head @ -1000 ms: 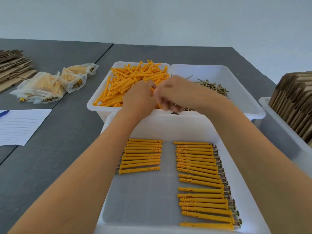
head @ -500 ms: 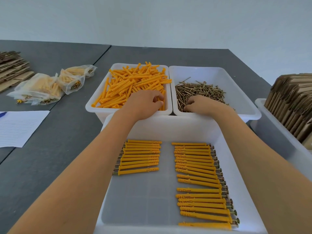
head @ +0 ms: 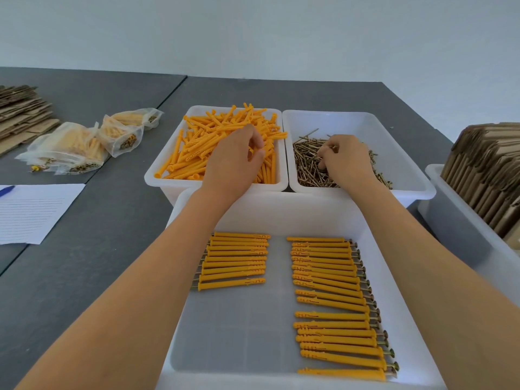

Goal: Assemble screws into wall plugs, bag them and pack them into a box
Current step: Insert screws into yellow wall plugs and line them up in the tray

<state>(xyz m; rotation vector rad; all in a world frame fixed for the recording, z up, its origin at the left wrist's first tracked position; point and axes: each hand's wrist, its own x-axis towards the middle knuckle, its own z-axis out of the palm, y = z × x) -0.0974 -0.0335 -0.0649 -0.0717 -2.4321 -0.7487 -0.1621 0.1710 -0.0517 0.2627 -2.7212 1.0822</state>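
Loose orange wall plugs [head: 202, 142] fill the left white bin [head: 163, 178]. My left hand [head: 233, 164] reaches into that pile, with finger and thumb curled to pinch a plug. Brass screws [head: 306, 161] lie heaped in the right white bin [head: 405, 164]. There my right hand [head: 347, 161] pinches a screw at its fingertips. Nearer me, a large white tray [head: 281, 204] holds two rows of plugs with screws in them, a short left row [head: 236, 260] and a long right row [head: 332, 305].
Several filled clear bags [head: 70, 150] lie on the grey table at the left, beside flat cardboard [head: 22, 114]. A lined sheet [head: 31, 212] and a blue pen [head: 5, 190] are at the left edge. A white bin of folded cardboard boxes [head: 484, 164] stands on the right.
My hands were together above the bins a second ago. They have parted, the left going into the plugs and the right into the screws, both reaching a little deeper now.
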